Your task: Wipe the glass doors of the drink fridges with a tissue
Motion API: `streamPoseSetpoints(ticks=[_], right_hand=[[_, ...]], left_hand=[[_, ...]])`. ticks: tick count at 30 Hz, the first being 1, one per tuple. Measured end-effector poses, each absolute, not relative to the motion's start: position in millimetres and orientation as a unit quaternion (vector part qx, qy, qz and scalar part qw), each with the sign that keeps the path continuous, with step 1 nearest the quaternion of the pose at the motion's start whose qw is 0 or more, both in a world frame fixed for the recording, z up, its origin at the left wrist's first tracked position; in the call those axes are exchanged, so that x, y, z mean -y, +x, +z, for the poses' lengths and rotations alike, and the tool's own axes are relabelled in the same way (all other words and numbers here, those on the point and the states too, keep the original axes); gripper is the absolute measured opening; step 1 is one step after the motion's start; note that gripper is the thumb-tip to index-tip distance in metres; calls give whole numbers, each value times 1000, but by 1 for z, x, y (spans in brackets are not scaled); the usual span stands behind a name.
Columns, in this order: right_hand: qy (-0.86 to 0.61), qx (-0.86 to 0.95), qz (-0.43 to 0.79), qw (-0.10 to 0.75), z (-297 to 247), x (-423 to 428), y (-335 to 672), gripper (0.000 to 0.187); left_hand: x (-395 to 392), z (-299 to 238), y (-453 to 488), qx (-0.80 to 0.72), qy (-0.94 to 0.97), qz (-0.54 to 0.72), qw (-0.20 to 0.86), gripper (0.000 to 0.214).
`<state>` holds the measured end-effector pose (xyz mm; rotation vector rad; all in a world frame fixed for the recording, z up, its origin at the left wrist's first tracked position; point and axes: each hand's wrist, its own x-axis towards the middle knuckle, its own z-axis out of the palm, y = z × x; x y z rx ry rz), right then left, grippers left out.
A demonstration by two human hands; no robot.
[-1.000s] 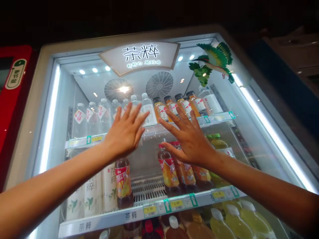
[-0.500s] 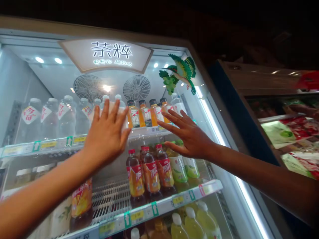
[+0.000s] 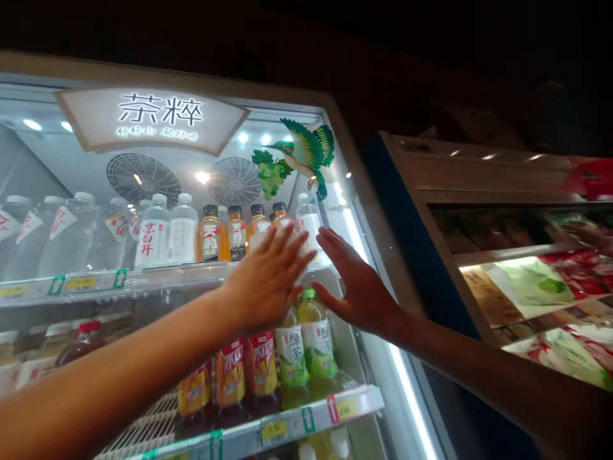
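Observation:
My left hand (image 3: 268,278) and my right hand (image 3: 357,287) are both raised with fingers stretched flat against the glass door (image 3: 143,306) of a lit drinks fridge, near its right edge. Neither hand holds anything. Behind the glass, by my fingertips, stand orange juice bottles (image 3: 234,233) and clear water bottles (image 3: 167,233) on the upper shelf. Below my palms are green tea bottles (image 3: 316,338) and red-labelled tea bottles (image 3: 261,364) on the middle shelf.
A lit sign with white characters (image 3: 153,118) and a bird sticker (image 3: 301,150) sit at the fridge top. To the right stands a second dark-framed cooler (image 3: 431,268) with packaged goods (image 3: 536,284). Another person's hand (image 3: 589,236) shows at the far right.
Both hands have slid right across the glass toward the fridge's right edge and come closer together. The view has swung right, bringing the second cooler into sight.

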<state>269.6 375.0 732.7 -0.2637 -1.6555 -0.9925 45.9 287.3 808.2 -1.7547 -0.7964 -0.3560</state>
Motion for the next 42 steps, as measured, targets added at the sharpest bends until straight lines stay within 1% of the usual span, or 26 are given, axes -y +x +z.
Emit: streamPoseSetpoints(ticks=[2,5,7,11,13,15,17,19,21,23,25,26,28,30,31,33,35,37,38,40,42], right_hand=[[-142,683,-409,588,733,-378,268,84],[-194,684,-407,573,739,-380,264,79],[-212,689,-410,559,741,-380,264,75],[-207,697,-416,547,737,-379,267,73],[-200,702,-418,540,738,-380,267,73],[-202,702,-419,540,742,-381,264,72],[-211,696,-418,545,747,-380,259,71],[-219,689,-417,550,746,-379,254,70],[-220,683,-423,553,741,-377,249,71],[-220,674,-435,555,735,-375,242,73],[-226,665,-441,559,737,-373,232,78],[-229,662,-440,561,740,-373,226,81],[-232,656,-434,572,750,-372,213,85],[-233,647,-425,589,754,-370,198,85],[-236,641,-422,596,754,-367,190,84],[-238,637,-420,601,749,-360,174,86],[-233,641,-421,598,748,-352,155,87],[-224,650,-419,594,758,-344,133,84],[-221,653,-415,594,766,-341,121,82],[-217,656,-405,598,781,-333,98,80],[-215,657,-397,604,783,-321,75,83]], left_hand=[[-294,807,62,317,-756,-121,559,60],[-300,824,77,362,-720,-184,562,58],[-300,825,79,386,-698,-222,561,57],[-288,776,54,358,-692,-220,587,56],[-280,763,33,349,-691,-198,602,59],[-275,776,17,381,-677,-215,592,57],[-273,799,8,454,-632,-276,564,58],[-272,802,2,480,-598,-315,559,60],[-267,776,-7,452,-602,-305,584,62],[-256,741,-26,416,-622,-256,612,68],[-242,729,-54,402,-639,-210,621,68],[-234,737,-70,423,-626,-227,615,65],[-220,769,-99,508,-565,-303,575,57],[-211,794,-121,554,-526,-357,537,60],[-208,794,-129,557,-523,-363,533,60],[-205,769,-141,527,-552,-329,556,60],[-202,737,-153,458,-604,-255,600,65],[-198,730,-170,429,-633,-211,609,68],[-195,741,-179,451,-619,-233,599,64],[-191,777,-197,515,-558,-324,564,60],[-188,803,-209,538,-530,-376,537,62]])
